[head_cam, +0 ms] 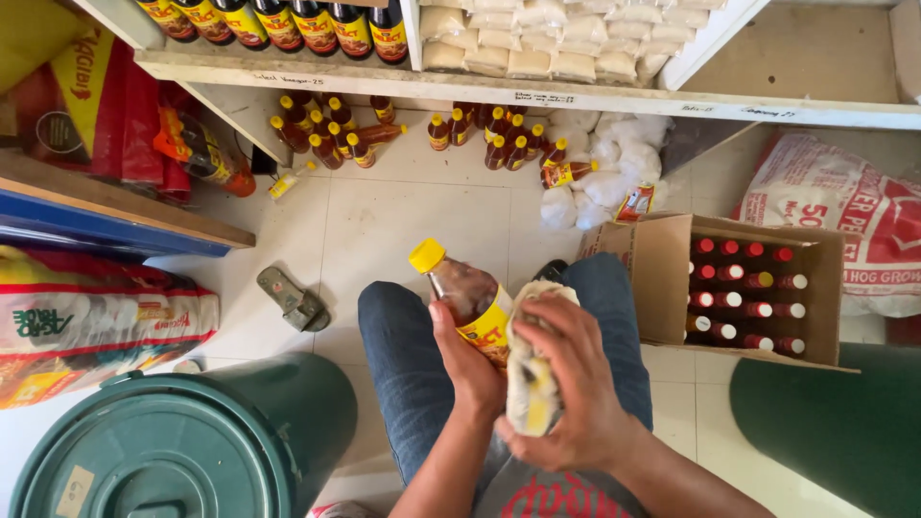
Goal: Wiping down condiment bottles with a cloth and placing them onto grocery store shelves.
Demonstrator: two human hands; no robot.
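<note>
My left hand point(467, 363) is clamped round the lower body of a yellow-capped sauce bottle point(464, 293), its long axis tilting up and away to the left. My right hand point(568, 384) presses a crumpled cloth point(531, 384) against the bottle's right side (both hands sit over my lap). Beyond my right hand, a cardboard box point(662, 278) holds red-capped bottles point(743, 293). Farther ahead, more yellow-capped bottles point(499, 144) stand on the tiled floor point(384, 230) under a shelf point(528, 91).

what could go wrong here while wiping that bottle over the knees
The left hand grips the yellow-capped bottle only near its base while the right hand rubs it with a cloth; it might slip onto the tiled floor. Falling, it could hit the open box of red-capped bottles beside the knee.
</note>
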